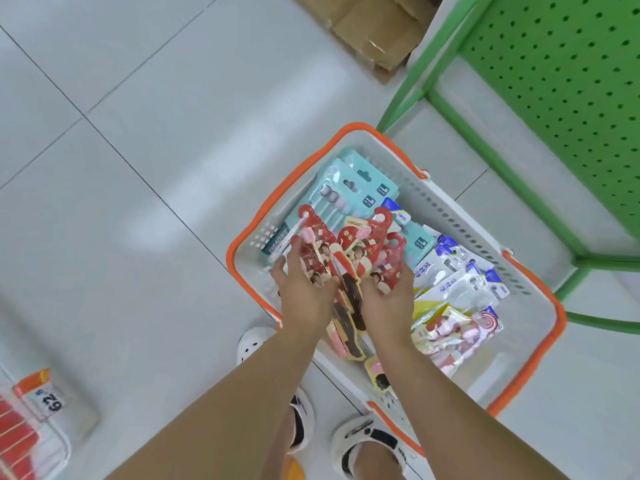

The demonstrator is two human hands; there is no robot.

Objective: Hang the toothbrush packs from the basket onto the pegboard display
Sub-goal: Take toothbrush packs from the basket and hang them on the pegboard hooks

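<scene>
A white basket with an orange rim (pixel 540 268) stands on the floor below me, holding several toothbrush packs. Both hands are over its left part. My left hand (pixel 304 289) grips a red toothbrush pack (pixel 313 251) with a hook-shaped top. My right hand (pixel 388 299) holds more red packs (pixel 374 247), fanned out beside the first. Teal packs (pixel 349 188) lie at the basket's far end, white-and-blue packs (pixel 453 268) along its right side, and a pink pack (pixel 453 330) near the front. The green pegboard (pixel 568 81) rises at the upper right.
The pegboard's green frame legs (pixel 485 140) stand right beside the basket. Flattened cardboard (pixel 374 26) lies on the floor at the top. A wire shelf with an orange price tag (pixel 41 396) sits at the lower left. My feet in white sandals (pixel 367 445) are by the basket's near corner.
</scene>
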